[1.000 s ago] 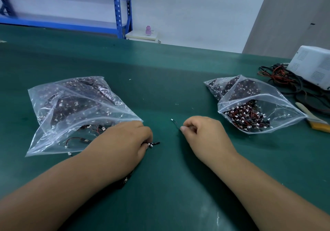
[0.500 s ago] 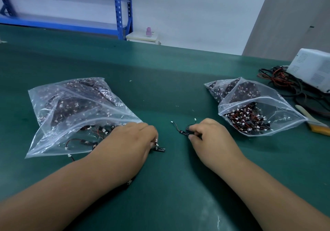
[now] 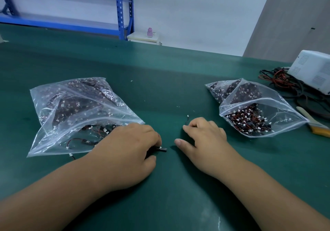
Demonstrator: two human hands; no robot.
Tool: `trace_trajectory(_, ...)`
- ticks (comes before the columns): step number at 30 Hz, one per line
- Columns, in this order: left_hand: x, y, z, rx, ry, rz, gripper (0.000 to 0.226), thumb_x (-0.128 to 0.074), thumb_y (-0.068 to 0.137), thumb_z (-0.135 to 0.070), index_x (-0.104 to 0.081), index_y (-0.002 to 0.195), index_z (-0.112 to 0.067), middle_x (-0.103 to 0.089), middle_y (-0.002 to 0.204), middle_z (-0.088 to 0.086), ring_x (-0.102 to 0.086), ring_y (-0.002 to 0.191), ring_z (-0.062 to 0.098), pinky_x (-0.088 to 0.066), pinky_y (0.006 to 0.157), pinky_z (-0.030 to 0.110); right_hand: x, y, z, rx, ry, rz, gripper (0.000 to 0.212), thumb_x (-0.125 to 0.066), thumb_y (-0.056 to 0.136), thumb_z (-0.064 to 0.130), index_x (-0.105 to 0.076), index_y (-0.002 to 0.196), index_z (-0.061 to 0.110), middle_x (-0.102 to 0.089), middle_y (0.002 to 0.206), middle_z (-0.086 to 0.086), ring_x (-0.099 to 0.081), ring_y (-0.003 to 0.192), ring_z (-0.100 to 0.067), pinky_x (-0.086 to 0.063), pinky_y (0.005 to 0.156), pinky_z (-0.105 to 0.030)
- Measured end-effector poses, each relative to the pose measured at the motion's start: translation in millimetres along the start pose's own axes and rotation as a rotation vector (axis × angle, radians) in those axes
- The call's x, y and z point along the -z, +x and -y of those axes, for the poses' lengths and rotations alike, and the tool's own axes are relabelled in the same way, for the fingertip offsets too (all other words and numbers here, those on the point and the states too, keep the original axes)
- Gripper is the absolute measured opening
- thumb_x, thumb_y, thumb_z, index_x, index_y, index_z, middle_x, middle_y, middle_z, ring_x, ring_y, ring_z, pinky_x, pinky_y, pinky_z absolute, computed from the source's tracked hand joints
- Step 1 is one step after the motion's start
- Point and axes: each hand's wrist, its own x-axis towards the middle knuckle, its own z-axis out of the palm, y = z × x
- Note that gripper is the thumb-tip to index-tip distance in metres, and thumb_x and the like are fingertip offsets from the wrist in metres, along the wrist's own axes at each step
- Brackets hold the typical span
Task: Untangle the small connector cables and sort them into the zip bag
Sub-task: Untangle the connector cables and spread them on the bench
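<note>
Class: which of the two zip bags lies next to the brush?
The right-hand bag: the yellow brush lies by its corner; the left bag is far from it.

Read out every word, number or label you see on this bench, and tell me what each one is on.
White box, far right: patches of tiny print, too small and blurred to read.
Left zip bag: no print seen.
Right zip bag: no print seen.
Nothing else here carries readable text.
</note>
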Motion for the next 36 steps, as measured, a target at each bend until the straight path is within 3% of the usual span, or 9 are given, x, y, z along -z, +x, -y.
trace_trajectory(3, 1, 0, 0, -0.024, 0.026, 0.027, 0.029, -0.044, 0.085, -0.050, -0.055, 0.111, -0.040, -0.052, 0.106, -0.022, -0.046, 0.105, 0.004, -0.040, 0.097, 0.031, -4, -2, 9, -0.008, 0.031, -0.027, 0.052, -0.044, 0.091, 0.065, -0.059, 0.123, 0.028, -0.043, 0.132, 0.011, -0.041, 0.120, -0.020, -0.032, 0.098, -0.037)
trace_trajectory(7, -1, 2, 1, -0.044, 0.016, 0.043, 0.027, -0.046, 0.090, -0.053, -0.055, 0.113, -0.041, -0.051, 0.108, -0.021, -0.045, 0.107, 0.004, -0.038, 0.099, 0.031, -1, -9, 8, -0.009, 0.294, -0.146, 0.033, -0.063, 0.092, 0.035, -0.063, 0.122, 0.021, -0.049, 0.136, 0.010, -0.049, 0.123, -0.016, -0.038, 0.105, -0.039)
trace_trajectory(9, -2, 3, 0, -0.049, 0.008, 0.040, 0.025, -0.048, 0.092, -0.051, -0.056, 0.113, -0.041, -0.051, 0.107, -0.021, -0.046, 0.107, 0.004, -0.037, 0.100, 0.031, 2, -9, 2, -0.030, 0.279, -0.182, 0.034, -0.063, 0.092, 0.029, -0.061, 0.126, 0.025, -0.052, 0.136, 0.011, -0.049, 0.124, -0.016, -0.037, 0.106, -0.041)
trace_trajectory(15, -6, 4, -1, -0.047, -0.017, 0.035, 0.028, -0.048, 0.094, -0.048, -0.056, 0.120, -0.042, -0.050, 0.105, -0.021, -0.046, 0.106, 0.004, -0.036, 0.101, 0.029, 1, -7, -6, -0.045, 0.070, -0.064, 0.037, -0.053, 0.095, 0.046, -0.047, 0.130, 0.036, -0.058, 0.124, 0.017, -0.044, 0.119, -0.021, -0.029, 0.094, -0.040)
trace_trajectory(22, -7, 5, 0, -0.055, -0.009, 0.032, 0.014, -0.046, 0.094, -0.047, -0.057, 0.098, -0.038, -0.049, 0.095, -0.019, -0.044, 0.095, 0.004, -0.038, 0.094, 0.028, -4, -4, -6, -0.093, -0.059, 0.019, 0.064, -0.026, 0.089, 0.071, -0.051, 0.133, 0.033, -0.036, 0.149, 0.014, -0.031, 0.132, -0.022, -0.027, 0.105, -0.044)
trace_trajectory(29, -7, 5, -2, -0.033, -0.026, 0.033, 0.008, -0.041, 0.097, -0.044, -0.037, 0.091, -0.042, -0.043, 0.098, -0.020, -0.038, 0.094, 0.005, -0.036, 0.093, 0.027, -3, -4, -4, -0.042, -0.048, 0.029, 0.058, -0.026, 0.093, 0.068, -0.045, 0.139, 0.037, -0.037, 0.145, 0.016, -0.031, 0.131, -0.021, -0.025, 0.104, -0.043)
trace_trajectory(36, -5, 7, -4, 0.033, -0.107, -0.026, 0.010, -0.046, 0.097, -0.039, -0.041, 0.088, -0.038, -0.047, 0.083, -0.020, -0.042, 0.085, 0.006, -0.031, 0.075, 0.022, -4, -5, -2, -0.033, -0.057, 0.021, 0.058, -0.021, 0.090, 0.070, -0.039, 0.140, 0.045, -0.033, 0.142, 0.012, -0.028, 0.129, -0.022, -0.023, 0.105, -0.043)
